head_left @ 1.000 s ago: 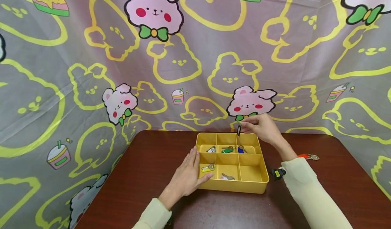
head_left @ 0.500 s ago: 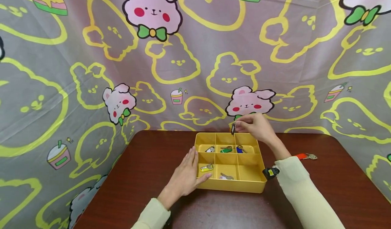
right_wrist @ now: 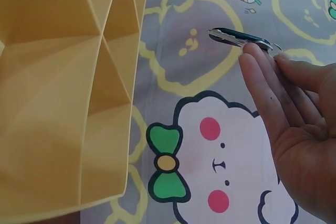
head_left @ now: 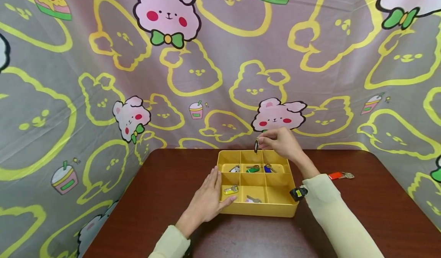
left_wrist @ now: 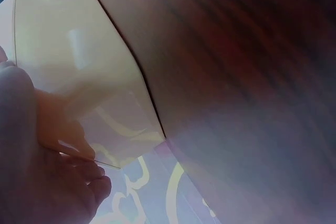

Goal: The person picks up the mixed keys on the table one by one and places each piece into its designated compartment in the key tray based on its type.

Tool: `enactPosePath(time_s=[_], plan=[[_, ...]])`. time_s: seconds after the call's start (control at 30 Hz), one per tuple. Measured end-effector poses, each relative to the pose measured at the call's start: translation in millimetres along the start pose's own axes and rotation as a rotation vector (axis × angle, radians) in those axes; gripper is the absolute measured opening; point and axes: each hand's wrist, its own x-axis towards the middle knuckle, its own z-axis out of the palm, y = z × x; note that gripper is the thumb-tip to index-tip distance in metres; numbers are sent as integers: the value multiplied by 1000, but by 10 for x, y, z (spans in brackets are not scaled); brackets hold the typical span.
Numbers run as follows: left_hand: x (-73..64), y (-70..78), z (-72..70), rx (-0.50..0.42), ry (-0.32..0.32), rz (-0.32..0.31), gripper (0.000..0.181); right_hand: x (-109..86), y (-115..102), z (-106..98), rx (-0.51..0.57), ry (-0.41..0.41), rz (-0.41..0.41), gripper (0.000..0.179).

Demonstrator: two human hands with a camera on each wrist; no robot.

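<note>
My right hand (head_left: 281, 144) pinches the ring of a key with a black tag (right_wrist: 239, 38), holding it above the back row of a yellow divided box (head_left: 258, 209). The key hangs over the middle back compartment in the head view. My left hand (head_left: 204, 200) lies along the box's left wall, fingers straight, thumb over the front rim. A key with a white tag (head_left: 235, 169), one with a green tag (head_left: 253, 170) and one with a blue tag (head_left: 267, 169) lie in the back row. In front are a yellow-tagged key (head_left: 231, 190) and a pale-tagged key (head_left: 253, 199).
To the right of the box, a key with a red tag (head_left: 335, 175) lies on the dark brown table (head_left: 165, 196). A patterned cloth (head_left: 206, 74) hangs behind the table and along its left side. The front right compartment (head_left: 277, 195) shows a bare floor.
My right hand has moved left with the black-tagged key, from over the back right compartment to over the middle back one. The left hand keeps its place on the box.
</note>
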Motion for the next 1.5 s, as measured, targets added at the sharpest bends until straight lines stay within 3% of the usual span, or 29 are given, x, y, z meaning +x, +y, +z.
enactPosePath(time_s=[0.43,0.7,1.13,1.5], plan=[[10,-16,7,-15,15,8,105,90,-45,105,99,-28,-36,22],[-2,-19,9,-20,7,3,104,121,-75,146,97,-36,-18,23],[-3,-20,0,-2,14,18,105,233,-118,147,-8,-58,-1,22],[10,-14,-1,-10,5,5,101,307,-147,211,69,-107,-2,20]])
